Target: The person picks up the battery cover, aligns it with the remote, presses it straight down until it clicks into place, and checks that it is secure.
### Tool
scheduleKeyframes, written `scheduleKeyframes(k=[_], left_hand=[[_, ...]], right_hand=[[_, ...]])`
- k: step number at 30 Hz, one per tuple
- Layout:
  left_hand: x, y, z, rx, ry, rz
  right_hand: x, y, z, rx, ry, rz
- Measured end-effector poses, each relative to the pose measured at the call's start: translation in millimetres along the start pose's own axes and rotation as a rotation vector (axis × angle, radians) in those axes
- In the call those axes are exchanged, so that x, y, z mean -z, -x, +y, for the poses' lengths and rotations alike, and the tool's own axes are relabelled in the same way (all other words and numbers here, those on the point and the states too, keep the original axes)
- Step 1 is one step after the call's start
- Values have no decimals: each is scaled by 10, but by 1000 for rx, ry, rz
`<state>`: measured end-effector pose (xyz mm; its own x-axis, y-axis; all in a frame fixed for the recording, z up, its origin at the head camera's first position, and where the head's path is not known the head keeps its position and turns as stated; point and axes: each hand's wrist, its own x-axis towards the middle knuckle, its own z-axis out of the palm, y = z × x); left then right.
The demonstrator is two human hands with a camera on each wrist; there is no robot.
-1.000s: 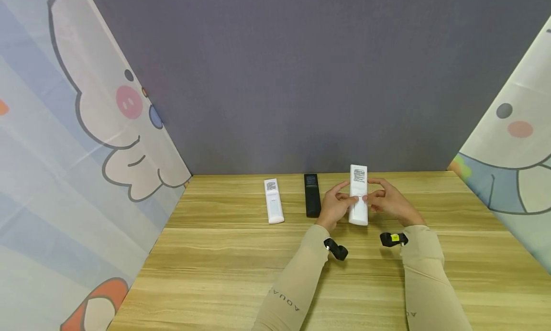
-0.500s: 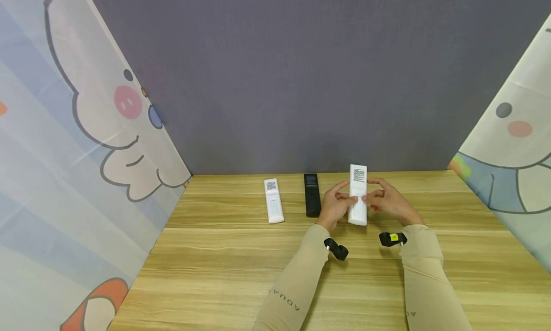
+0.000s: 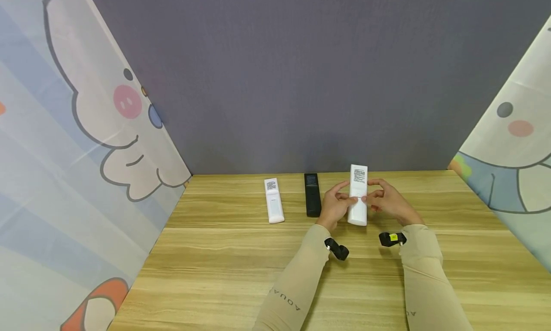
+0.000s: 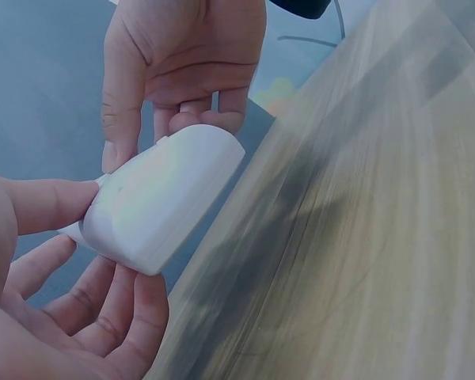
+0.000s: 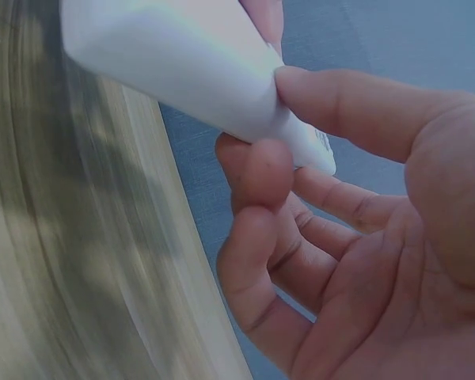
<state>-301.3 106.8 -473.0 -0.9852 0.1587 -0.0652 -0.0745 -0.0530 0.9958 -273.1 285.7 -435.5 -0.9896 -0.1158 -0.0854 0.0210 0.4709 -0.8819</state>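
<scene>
A white remote control (image 3: 358, 211) is held back side up between both hands in the head view, its printed label at the far end. My left hand (image 3: 334, 206) grips its left edge, thumb on the back near the battery cover's upper edge. From the other side my right hand (image 3: 389, 202) grips it, thumb likewise on the back. The left wrist view shows the remote's rounded near end (image 4: 166, 198) raised above the table, fingers curled beneath it. In the right wrist view, the right thumb (image 5: 340, 103) presses the remote's back while fingers bend under it.
Left of the hands, a black remote (image 3: 312, 195) lies back side up on the wooden table (image 3: 224, 264). Farther left lies a second white remote (image 3: 274, 201), also back side up. A dark grey panel (image 3: 275, 82) stands along the table's far edge, with cartoon-printed curtains (image 3: 56, 178) at the sides.
Both hands keep their grip on the white remote, which shifts only very slightly. The other two remotes stay where they were.
</scene>
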Motion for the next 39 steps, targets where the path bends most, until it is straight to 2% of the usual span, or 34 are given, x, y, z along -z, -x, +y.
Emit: scheduleKeyframes(k=[16,27,34,39], left_hand=[[17,9,1,10,6,7],[-5,56,40,9,-147,48],[-1,37,-3,18,-294,7],[6,49,-11,10,-360,-24]], right_hand=[[-25,-29,-12,-5,-9,0],[-87,-67,47,-50,4,10],[-141,-67,57,-77,21,-6],[-164,-78,93,-95,41,-15]])
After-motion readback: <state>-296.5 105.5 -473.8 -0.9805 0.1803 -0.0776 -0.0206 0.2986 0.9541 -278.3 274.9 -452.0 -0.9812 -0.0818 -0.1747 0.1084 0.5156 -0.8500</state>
